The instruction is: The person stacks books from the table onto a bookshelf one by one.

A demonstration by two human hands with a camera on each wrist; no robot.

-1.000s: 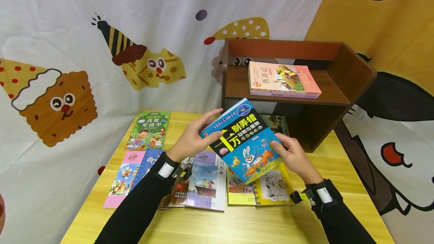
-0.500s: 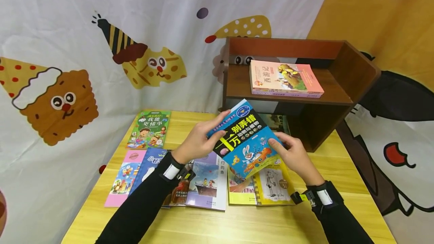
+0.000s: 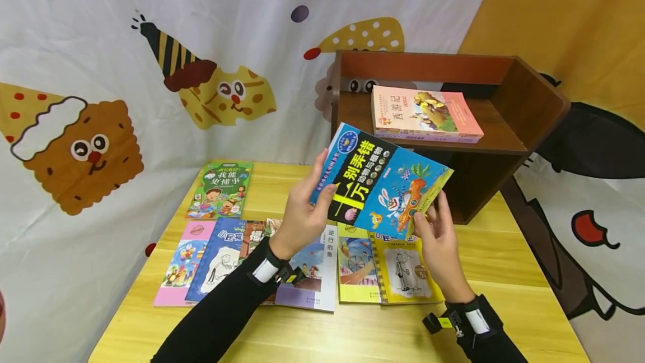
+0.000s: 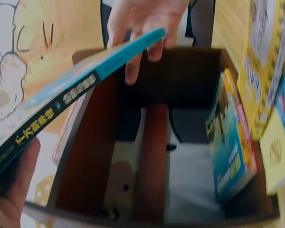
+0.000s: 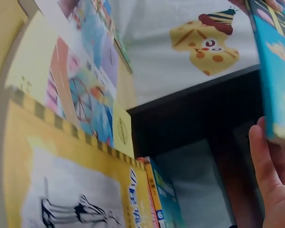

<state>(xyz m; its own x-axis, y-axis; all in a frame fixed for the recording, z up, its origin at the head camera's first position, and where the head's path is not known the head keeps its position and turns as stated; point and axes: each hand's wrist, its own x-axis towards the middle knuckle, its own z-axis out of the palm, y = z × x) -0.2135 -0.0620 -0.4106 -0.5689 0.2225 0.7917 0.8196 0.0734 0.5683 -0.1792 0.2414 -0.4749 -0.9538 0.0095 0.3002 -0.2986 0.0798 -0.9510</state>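
Behind my hands stands a dark wooden shelf (image 3: 524, 99); my left hand (image 3: 302, 212) and right hand (image 3: 438, 234) grip a blue picture book (image 3: 383, 184) by opposite ends, long axis slanting up toward that shelf.

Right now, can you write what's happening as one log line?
left hand: grips blue book | right hand: holds its lower corner | book: raised, tilted, before wooden shelf | pink book: flat on shelf
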